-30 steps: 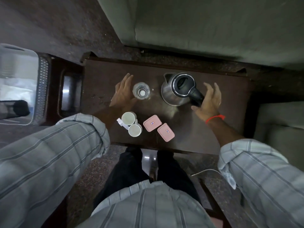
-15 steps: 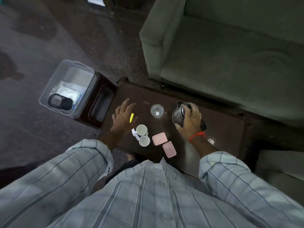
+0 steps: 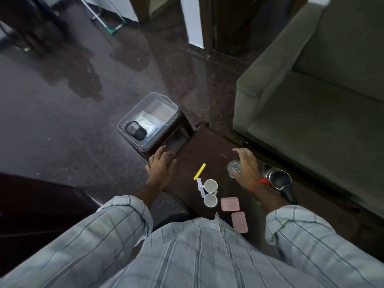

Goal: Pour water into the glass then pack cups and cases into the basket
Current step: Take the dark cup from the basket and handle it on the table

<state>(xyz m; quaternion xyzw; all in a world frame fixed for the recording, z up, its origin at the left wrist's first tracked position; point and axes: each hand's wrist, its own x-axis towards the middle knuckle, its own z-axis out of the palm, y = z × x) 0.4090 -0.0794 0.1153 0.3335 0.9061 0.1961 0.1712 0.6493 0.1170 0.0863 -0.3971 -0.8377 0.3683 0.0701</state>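
glass (image 3: pixel 233 169): upright on table (image 3: pixel 207 146), mouth up, partly hidden by R hand
R hand (image 3: pixel 247 168): fingers spread over glass; real grip can't tell
kettle (image 3: pixel 278 179): just right of glass, handle toward wearer
cups (image 3: pixel 210 192): two, near-left of glass, mouths up
cases (image 3: pixel 234 213): two pink, nearer than glass, flat
L hand (image 3: pixel 161 165): open, flat on table's left edge, holds nothing
basket (image 3: pixel 166 102): far-left of glass, on stool
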